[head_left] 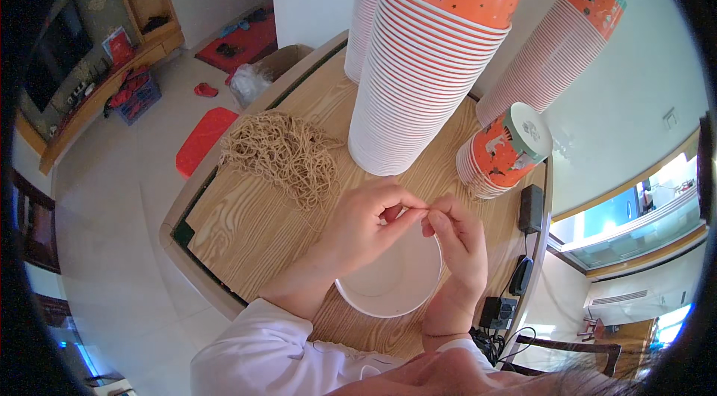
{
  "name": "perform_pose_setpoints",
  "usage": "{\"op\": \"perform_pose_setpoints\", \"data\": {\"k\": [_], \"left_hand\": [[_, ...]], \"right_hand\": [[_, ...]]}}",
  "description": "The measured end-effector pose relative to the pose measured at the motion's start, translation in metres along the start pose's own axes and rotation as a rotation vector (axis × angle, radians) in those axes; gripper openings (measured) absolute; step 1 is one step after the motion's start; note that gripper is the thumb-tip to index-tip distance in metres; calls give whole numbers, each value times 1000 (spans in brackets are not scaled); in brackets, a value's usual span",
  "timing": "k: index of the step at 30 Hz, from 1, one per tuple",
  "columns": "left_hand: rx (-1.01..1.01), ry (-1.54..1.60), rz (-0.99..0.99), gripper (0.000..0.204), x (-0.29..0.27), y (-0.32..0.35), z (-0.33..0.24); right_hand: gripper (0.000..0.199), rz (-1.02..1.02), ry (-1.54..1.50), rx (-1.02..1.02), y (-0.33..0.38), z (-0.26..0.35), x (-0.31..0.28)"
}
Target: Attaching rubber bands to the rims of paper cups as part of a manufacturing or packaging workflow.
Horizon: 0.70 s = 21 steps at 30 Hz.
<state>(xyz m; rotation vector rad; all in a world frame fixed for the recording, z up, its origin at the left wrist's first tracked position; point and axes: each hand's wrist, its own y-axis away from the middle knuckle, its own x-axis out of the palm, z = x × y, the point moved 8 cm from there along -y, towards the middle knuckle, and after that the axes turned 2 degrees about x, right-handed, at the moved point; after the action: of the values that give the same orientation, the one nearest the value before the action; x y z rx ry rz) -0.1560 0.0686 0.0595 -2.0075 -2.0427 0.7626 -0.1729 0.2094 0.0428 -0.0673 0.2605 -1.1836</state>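
Beneath both hands (371,220) (461,239), pinched narrow with contents unclear, an open white tub (390,288).

One tabletop (231,246) carries three tall cup stacks (426,90), one short stack (494,153), one open cup (388,284), one twine pile (284,153) and three black devices (531,209); one red stool (205,142) stands left.

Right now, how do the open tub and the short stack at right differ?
The open tub shows one rim; the short stack, several nested. The tub is mouth up; the stack is mouth down. The tub shows white inside; the stack, orange printed sides. Both stand on the wooden table.
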Motion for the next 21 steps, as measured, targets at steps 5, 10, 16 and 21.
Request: {"op": "perform_pose_setpoints", "data": {"k": [5,10,16,21], "left_hand": [[-9,4,-7,9,1,0,0],[11,-36,-2,9,1,0,0],[-44,35,-22,10,1,0,6],[-41,-6,2,10,2,-2,5]], "right_hand": [[9,-7,-10,-17,1,1,-3],[6,-39,28,-35,0,2,-5],[6,-79,21,-34,-2,-2,-9],[9,-106,118,-100,-2,1,-13]]}}
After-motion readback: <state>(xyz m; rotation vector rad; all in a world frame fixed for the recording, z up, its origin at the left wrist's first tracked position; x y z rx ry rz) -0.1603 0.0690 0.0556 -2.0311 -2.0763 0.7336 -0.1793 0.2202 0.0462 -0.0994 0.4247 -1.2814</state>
